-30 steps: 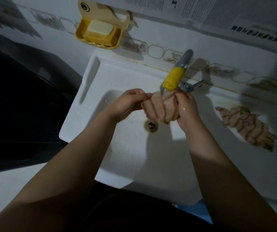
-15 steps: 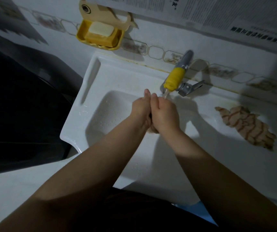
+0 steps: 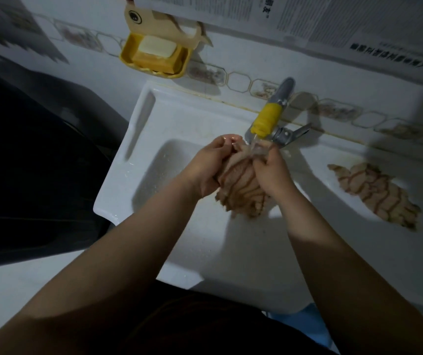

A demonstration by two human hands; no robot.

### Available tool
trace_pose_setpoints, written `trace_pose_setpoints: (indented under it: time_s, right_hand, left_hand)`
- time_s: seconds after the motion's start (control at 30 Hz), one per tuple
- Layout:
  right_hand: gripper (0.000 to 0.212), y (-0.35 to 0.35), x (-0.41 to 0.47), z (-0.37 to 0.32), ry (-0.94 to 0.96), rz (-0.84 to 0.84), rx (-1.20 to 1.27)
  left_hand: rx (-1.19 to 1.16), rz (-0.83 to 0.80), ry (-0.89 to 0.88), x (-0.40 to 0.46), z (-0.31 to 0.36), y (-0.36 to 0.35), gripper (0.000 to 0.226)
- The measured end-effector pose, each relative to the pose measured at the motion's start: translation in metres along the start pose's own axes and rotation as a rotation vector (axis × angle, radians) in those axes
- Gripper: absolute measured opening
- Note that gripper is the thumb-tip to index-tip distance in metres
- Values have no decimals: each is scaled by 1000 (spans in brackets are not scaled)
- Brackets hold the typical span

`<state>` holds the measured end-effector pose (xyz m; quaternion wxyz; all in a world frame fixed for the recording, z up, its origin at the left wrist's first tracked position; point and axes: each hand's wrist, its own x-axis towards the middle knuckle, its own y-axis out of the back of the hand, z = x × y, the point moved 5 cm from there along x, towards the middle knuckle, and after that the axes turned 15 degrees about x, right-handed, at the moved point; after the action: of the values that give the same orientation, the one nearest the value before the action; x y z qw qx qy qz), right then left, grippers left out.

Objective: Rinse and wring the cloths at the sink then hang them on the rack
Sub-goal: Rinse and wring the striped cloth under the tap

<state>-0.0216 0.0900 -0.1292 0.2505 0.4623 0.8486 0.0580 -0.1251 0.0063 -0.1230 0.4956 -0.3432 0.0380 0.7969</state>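
Hands have parted since before, cloth (image 3: pixel 241 185) reopened. Left hand (image 3: pixel 210 165) and right hand (image 3: pixel 271 172) both curl round it, just under the tap (image 3: pixel 266 121), over the sink (image 3: pixel 179 129). Soft, soaked, slippery; grip the bunched ends. Second cloth (image 3: pixel 374 190) lies right of the tap.

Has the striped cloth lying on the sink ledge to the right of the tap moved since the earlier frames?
No. The spare cloth lies on the sink ledge right of the tap, in the same spot and crumpled shape as before; neither hand touches it.
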Motion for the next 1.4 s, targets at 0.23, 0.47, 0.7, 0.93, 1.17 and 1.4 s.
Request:
trace_pose_setpoints:
  time_s: [0.23,0.47,0.7,0.93,1.17,1.4]
  right_hand:
    - [74,-12,-11,3,-176,-308,248]
    - [24,2,-12,-18,51,-18,412]
    - [44,-27,-33,-32,231,28,21]
    - [41,-27,-31,-35,358,186,-189]
    - [36,4,-3,-33,34,-48,50]
    - [18,-10,-27,-19,-63,-405,100]
  left_hand:
    - [596,-16,-207,-1,26,8,21]
    - [777,-46,-56,-4,-1,22,51]
    - [373,191,19,2,-2,-8,31]
    - [134,176,188,11,-20,-18,32]
    - [424,146,68,10,-2,-5,40]
    - [688,24,-169,6,35,1,51]
